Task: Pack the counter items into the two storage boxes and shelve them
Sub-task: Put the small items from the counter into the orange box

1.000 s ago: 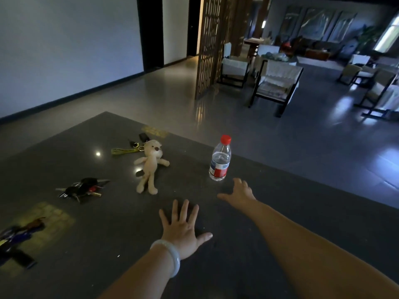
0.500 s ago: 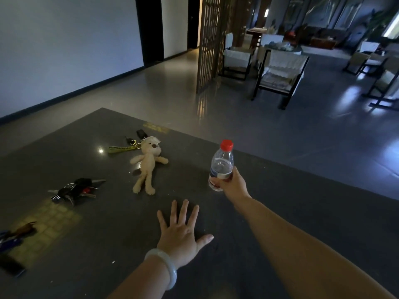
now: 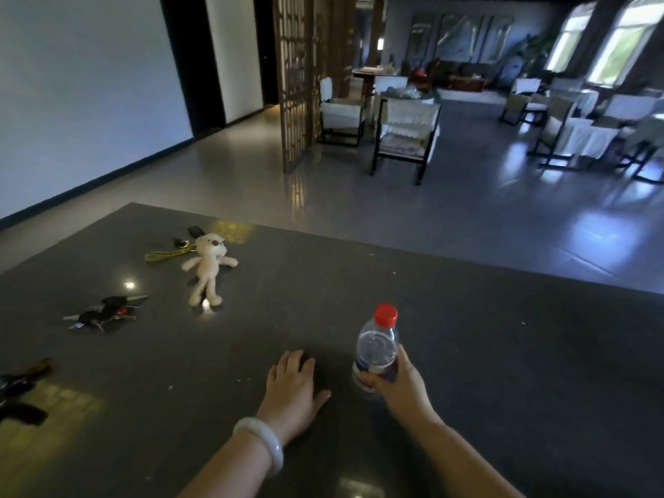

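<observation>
The water bottle (image 3: pixel 377 348), upright at lower centre, is gripped low by the right hand (image 3: pixel 397 384). The left hand (image 3: pixel 293 386) is laid open on the table (image 3: pixel 503 354) just beside. No storage box is seen.

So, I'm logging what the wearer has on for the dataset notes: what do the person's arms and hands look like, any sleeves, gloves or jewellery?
Both forearms are bare as far as the view reaches: no sleeves show, and neither hand wears a glove. The left hand has a smooth, pale, whitish bangle around its wrist, thick and rounded. The right hand and its wrist carry nothing visible: no ring, watch or band.
</observation>
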`<state>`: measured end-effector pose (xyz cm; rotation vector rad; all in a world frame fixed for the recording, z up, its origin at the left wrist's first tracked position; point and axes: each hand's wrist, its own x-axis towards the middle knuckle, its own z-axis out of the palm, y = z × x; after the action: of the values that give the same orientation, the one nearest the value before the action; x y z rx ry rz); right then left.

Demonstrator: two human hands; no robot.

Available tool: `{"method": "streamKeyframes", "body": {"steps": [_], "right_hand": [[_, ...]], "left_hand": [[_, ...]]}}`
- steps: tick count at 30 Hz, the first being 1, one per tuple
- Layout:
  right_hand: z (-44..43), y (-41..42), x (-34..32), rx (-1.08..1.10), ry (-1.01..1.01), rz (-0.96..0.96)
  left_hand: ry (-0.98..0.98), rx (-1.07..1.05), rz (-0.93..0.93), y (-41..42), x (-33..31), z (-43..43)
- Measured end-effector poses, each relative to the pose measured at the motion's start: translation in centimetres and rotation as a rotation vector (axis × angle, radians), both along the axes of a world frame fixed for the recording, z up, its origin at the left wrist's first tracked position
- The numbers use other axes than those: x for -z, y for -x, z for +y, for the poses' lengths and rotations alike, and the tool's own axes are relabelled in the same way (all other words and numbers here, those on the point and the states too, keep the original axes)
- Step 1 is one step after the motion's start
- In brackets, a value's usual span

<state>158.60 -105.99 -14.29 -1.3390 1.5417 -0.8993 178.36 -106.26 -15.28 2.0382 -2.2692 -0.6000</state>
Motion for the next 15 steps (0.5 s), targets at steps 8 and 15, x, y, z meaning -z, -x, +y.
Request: {"method": "streamKeyframes", "body": {"steps": [8,15], "right_hand": [[7.5,3.0,-1.0,0.049,-0.105,0.015],[13.8,9.7,-3.8,0.186,-0.065,-0.106]], "left_hand": [[0.093,0.042,0.144,5.5,-1.0,4.6],[0.056,0.039,0.21,13.1,-3.3,8.0]]}}
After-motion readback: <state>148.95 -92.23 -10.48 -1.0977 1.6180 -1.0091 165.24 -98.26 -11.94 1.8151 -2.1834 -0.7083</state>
